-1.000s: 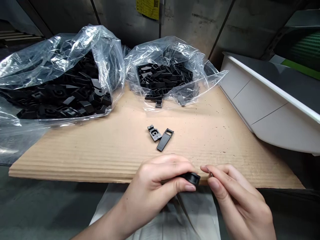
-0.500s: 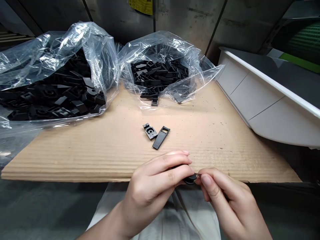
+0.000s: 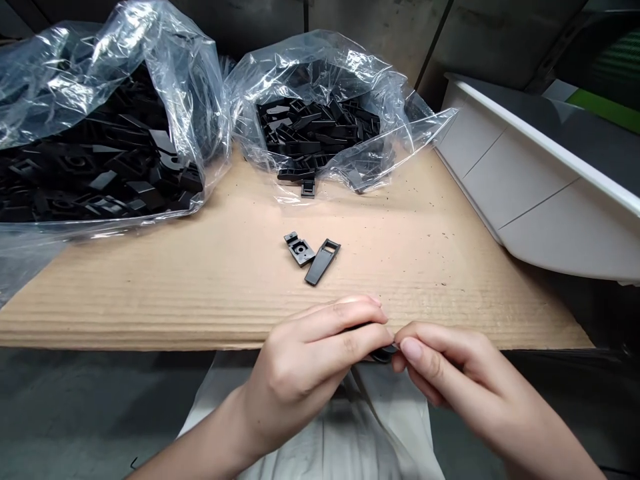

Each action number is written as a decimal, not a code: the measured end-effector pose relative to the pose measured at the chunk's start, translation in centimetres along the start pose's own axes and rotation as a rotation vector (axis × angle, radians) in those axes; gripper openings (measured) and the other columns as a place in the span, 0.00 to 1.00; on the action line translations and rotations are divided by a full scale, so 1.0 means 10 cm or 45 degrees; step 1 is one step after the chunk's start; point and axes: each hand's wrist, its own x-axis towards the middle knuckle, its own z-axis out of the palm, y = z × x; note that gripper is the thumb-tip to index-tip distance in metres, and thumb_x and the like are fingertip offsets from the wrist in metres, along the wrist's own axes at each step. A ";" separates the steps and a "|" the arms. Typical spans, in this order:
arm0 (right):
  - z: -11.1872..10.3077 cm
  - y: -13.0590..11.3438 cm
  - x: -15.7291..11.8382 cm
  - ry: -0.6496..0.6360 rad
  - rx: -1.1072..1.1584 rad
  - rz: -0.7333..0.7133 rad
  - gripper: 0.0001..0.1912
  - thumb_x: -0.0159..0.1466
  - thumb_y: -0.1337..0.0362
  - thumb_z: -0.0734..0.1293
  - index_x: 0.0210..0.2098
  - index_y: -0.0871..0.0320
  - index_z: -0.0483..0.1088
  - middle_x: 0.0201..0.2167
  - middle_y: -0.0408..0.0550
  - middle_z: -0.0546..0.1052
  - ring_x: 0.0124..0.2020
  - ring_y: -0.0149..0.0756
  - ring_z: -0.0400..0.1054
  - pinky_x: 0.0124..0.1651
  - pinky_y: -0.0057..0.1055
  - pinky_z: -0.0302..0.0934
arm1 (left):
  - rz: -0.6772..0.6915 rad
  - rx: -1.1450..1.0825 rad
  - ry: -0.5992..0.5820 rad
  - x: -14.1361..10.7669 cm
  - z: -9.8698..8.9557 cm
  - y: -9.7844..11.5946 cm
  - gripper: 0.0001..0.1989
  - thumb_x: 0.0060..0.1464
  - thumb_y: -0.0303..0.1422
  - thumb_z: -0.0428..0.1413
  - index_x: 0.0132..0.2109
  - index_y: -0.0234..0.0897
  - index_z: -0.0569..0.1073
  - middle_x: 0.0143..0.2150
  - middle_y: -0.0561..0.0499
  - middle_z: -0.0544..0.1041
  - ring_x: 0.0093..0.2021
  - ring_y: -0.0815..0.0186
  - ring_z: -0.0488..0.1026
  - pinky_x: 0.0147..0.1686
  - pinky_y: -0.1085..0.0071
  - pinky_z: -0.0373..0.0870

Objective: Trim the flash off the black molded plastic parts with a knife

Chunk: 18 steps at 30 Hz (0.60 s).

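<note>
Along the near edge of the corrugated cardboard sheet point(image 3: 150, 293), a small black plastic piece point(image 3: 384, 355) is held just above the sheet's edge, mostly hidden by the fingers. It is grasped between the curled fingers and thumb of the left hand point(image 3: 310, 367), while the end showing beside them is pinched by the fingertips of the right hand point(image 3: 455, 367). Only a short dark edge is exposed, lying nearly level and directed toward the right hand; the full long axis cannot be told. Farther up the sheet, a black clip base point(image 3: 300, 249) lies just beside a black slotted strip point(image 3: 320, 263), whose long axis is slanted from upper right to lower left. Behind them, black plastic parts point(image 3: 315, 130) are heaped in a clear plastic bag point(image 3: 320, 67), and more are held in a second bag point(image 3: 185, 73) to the left. A white moulded tray point(image 3: 540, 180) is set at the right.
</note>
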 end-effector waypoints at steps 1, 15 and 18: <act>-0.04 -0.01 0.01 -0.064 0.037 0.042 0.17 0.64 0.58 0.54 0.22 0.58 0.61 0.15 0.36 0.55 0.18 0.22 0.50 0.21 0.20 0.46 | 0.008 -0.012 -0.006 0.00 -0.01 0.00 0.11 0.56 0.19 0.47 0.42 0.28 0.72 0.42 0.45 0.74 0.48 0.68 0.69 0.50 0.77 0.64; -0.09 -0.09 -0.03 -0.380 0.042 0.222 0.16 0.62 0.57 0.57 0.25 0.59 0.69 0.14 0.37 0.61 0.17 0.21 0.53 0.20 0.19 0.48 | -0.027 -0.015 -0.042 -0.01 0.01 -0.04 0.12 0.55 0.17 0.47 0.42 0.27 0.72 0.45 0.44 0.73 0.52 0.66 0.66 0.53 0.77 0.62; -0.04 -0.02 -0.14 -0.128 -0.058 0.029 0.14 0.62 0.59 0.58 0.26 0.56 0.69 0.17 0.37 0.67 0.20 0.21 0.61 0.22 0.16 0.54 | -0.009 -0.007 -0.026 -0.02 0.02 -0.04 0.13 0.55 0.17 0.46 0.43 0.30 0.72 0.46 0.45 0.72 0.53 0.65 0.65 0.52 0.75 0.62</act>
